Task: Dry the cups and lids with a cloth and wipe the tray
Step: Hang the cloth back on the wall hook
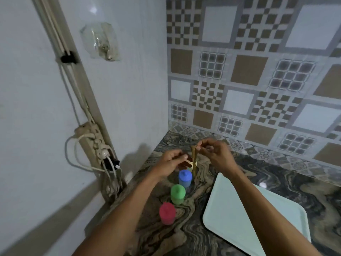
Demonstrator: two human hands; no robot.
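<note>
While my right hand pinches the cloth top over the counter back-left corner, left hand fingers grip it lower down.

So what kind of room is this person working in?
Most likely a home kitchen corner: a marbled stone counter, patterned wall tiles behind it, and lidded plastic cups beside a pale tray, with a cloth pinched in the right hand.

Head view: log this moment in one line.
right hand pinches cloth top | left hand curled, hold unclear | lidded blue cup, green cup, red cup on counter | tray at right
</note>
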